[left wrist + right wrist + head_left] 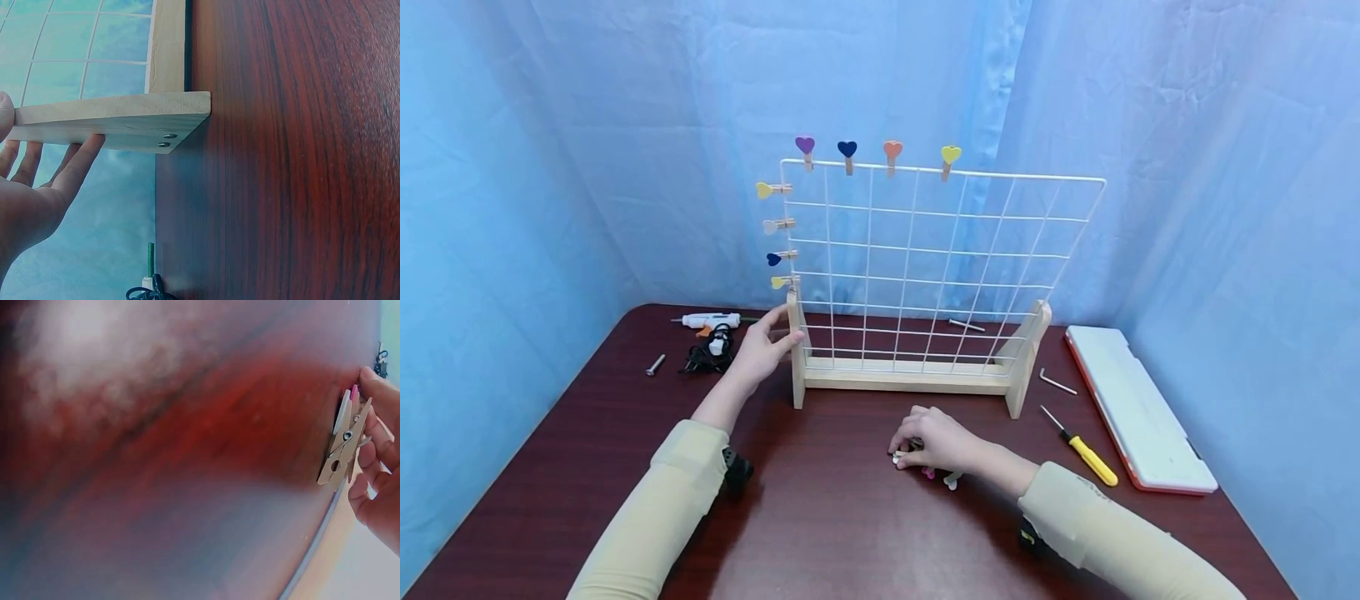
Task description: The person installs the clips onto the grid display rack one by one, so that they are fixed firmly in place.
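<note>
A white wire grid (917, 225) stands upright in a wooden stand (910, 382). Heart-topped clothespins sit along its edges, among them a purple one (805, 147) on top and a yellow one (764, 190) at the left. My left hand (763, 346) holds the stand's left side panel (112, 119), thumb on one face and fingers against the other. Low over the table, my right hand (942, 439) pinches a small wooden clothespin (340, 450) with a white end. Loose clothespins with a pink (928, 472) and a white end (952, 481) lie under that hand, partly hidden.
At the back left lie a glue gun (711, 321) with a black cord and a bolt (656, 365). To the right are a hex key (1057, 382), a yellow screwdriver (1092, 458) and a white case (1138, 408). Another long bolt (966, 325) lies behind the grid.
</note>
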Demonstrator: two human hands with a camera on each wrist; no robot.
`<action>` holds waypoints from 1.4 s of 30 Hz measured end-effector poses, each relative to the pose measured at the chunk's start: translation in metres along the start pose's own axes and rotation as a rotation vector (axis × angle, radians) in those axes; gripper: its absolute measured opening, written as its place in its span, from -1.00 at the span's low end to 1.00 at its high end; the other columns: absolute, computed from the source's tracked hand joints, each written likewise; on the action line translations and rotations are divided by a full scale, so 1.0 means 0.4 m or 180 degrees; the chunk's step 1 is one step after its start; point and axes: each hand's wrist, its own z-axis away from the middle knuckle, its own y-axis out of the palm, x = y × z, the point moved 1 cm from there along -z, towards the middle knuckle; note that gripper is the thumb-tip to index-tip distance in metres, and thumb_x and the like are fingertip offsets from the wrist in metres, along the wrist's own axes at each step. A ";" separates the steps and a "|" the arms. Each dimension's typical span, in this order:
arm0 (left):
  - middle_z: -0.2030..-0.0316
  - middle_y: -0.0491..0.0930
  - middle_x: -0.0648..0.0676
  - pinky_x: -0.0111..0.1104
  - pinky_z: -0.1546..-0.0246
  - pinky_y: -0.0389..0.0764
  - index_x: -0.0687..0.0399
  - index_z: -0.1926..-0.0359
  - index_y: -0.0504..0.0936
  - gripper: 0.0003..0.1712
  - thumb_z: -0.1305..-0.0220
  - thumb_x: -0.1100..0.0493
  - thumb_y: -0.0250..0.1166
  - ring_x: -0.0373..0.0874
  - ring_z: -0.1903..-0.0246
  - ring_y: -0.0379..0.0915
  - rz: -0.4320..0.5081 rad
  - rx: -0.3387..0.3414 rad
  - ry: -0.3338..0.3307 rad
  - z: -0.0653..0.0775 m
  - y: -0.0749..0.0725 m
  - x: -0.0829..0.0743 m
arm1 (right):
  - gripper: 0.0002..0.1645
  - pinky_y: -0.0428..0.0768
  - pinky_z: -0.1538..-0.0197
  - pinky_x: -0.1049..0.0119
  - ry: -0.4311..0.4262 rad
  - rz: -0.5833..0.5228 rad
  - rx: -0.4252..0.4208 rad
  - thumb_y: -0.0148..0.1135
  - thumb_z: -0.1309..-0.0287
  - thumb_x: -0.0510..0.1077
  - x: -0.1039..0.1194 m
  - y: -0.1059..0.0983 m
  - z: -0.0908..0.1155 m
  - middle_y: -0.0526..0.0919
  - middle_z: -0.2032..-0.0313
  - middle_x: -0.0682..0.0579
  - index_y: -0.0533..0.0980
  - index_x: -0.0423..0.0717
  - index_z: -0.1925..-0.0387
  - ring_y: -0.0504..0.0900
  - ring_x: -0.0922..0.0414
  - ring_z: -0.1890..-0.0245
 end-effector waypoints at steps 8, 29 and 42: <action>-0.25 0.17 0.11 -0.10 0.12 0.53 -0.10 -0.33 0.10 -0.32 -0.22 0.06 0.13 0.10 -0.13 0.27 -0.0023 0.0007 0.0017 -0.002 0.002 0.000 | -0.80 0.46 0.43 0.53 -0.0027 -0.0635 -0.0208 0.27 0.00 0.00 0.024 -0.050 0.002 0.46 0.51 0.36 0.61 0.06 0.29 0.42 0.37 0.53; -0.24 0.18 0.12 -0.11 0.12 0.54 -0.13 -0.33 0.09 -0.32 -0.22 0.05 0.13 0.10 -0.12 0.28 -0.0039 0.0032 -0.0024 0.000 0.004 -0.007 | -0.85 0.49 0.63 0.40 -0.0012 -0.1377 -0.1298 0.20 0.05 -0.46 0.109 -0.490 0.024 0.59 0.47 -0.08 0.53 -0.21 0.41 0.53 0.14 0.63; -0.24 0.17 0.12 -0.11 0.13 0.54 -0.14 -0.32 0.10 -0.31 -0.20 0.02 0.14 0.12 -0.13 0.26 -0.0033 0.0053 -0.0015 0.002 -0.001 -0.005 | -0.84 0.55 0.40 0.55 0.0344 -0.0766 -0.2497 0.29 0.11 -0.37 0.113 -0.763 -0.010 0.68 0.41 -0.02 0.62 -0.34 0.37 0.62 0.29 0.53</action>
